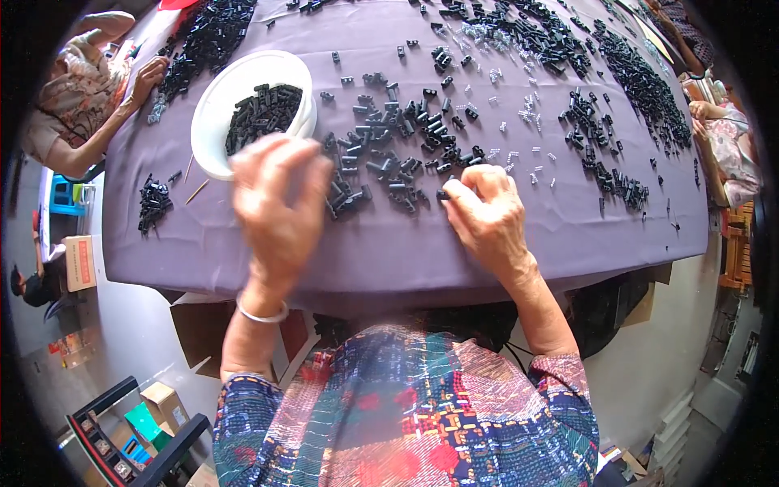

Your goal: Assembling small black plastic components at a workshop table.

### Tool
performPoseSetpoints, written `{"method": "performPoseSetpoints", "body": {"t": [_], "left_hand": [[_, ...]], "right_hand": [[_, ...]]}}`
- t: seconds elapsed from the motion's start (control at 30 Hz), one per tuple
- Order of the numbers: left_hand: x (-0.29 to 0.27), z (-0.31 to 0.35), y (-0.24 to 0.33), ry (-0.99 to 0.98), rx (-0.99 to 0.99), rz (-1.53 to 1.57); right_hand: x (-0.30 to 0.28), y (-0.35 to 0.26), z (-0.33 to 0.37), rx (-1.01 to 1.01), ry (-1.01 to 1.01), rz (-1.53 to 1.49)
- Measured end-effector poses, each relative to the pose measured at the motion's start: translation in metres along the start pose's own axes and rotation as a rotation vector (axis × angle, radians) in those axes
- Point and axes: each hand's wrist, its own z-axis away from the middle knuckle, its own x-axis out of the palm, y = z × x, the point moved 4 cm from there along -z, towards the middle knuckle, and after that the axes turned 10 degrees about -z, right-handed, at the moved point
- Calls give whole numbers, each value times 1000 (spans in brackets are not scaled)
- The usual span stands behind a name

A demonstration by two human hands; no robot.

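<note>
My left hand [277,199], with a pale bangle at its wrist, is blurred by motion in front of the near rim of a white plastic bowl [209,109]. Whether its fingers hold anything is not visible. Small black ridged plastic pieces [264,112] fill part of the bowl. On the right, my right hand [491,215] pinches a small black plastic piece [442,195] between thumb and forefinger, just above the cloth. Between and beyond both hands lies a loose spread of short black tubular plastic pieces [381,134].
A purple cloth [389,252] covers the table. Clear small plastic parts [527,114] lie scattered beyond my right hand. Larger black heaps [649,89] stretch along the far right. Two thin sticks lie beside a small black pile [154,203]. Other people sit at the left and right edges.
</note>
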Motion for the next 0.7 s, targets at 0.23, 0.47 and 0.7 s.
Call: {"method": "performPoseSetpoints", "body": {"t": [0.23, 0.47, 0.7], "left_hand": [[37, 67, 61, -530, -554, 781], [51, 75, 72, -697, -843, 1036], [54, 70, 79, -663, -864, 1105]], "right_hand": [[-6, -1, 7, -18, 72, -87], [-17, -9, 25, 142, 184, -489], [-15, -10, 35, 114, 235, -586]]}}
